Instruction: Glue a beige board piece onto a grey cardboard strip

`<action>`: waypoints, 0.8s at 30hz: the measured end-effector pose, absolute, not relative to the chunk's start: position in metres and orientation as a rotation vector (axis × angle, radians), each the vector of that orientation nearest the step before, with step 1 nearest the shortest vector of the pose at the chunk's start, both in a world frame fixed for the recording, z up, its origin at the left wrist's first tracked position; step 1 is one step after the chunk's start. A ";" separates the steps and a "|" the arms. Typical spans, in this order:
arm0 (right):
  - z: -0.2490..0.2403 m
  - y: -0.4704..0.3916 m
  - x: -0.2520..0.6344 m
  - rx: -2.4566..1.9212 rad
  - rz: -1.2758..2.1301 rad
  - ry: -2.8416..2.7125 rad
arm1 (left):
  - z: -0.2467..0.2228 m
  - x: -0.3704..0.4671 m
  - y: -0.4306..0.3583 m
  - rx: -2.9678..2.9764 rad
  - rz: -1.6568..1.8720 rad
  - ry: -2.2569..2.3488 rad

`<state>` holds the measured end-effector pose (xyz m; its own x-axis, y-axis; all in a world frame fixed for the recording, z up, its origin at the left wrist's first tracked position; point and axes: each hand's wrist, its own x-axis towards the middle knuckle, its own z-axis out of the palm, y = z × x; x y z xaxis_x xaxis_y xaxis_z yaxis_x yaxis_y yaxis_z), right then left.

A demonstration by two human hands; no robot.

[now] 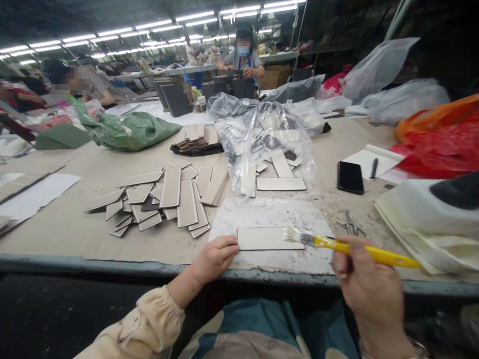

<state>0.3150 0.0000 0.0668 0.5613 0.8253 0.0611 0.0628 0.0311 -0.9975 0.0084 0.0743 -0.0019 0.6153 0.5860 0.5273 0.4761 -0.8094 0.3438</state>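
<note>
A pale rectangular card piece (266,238) lies flat on a glue-stained white sheet (262,215) at the table's near edge. My left hand (214,258) rests on the sheet with its fingertips touching the card's left end. A yellow-handled brush (359,249) is gripped in my right hand (368,289), and its bristles meet the card's right end. Behind the sheet, a scattered pile of similar grey card strips (164,197) covers the tabletop.
A clear plastic bag of card pieces (267,142) stands behind the sheet. A black phone (350,177), a notepad with a pen (372,160), red and orange bags (441,137) and folded cream cloth (426,224) lie right. A green bag (127,130) lies left. Other people work at far tables.
</note>
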 end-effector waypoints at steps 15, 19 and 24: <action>0.039 0.047 0.230 -1.419 1.025 -1.105 | -0.002 0.007 0.074 2.606 0.837 0.921; 0.039 0.049 0.224 -1.423 1.032 -1.122 | -0.001 0.007 0.074 2.615 0.801 0.930; 0.034 0.050 0.227 -1.466 0.951 -1.215 | 0.000 0.008 0.074 2.621 0.814 0.915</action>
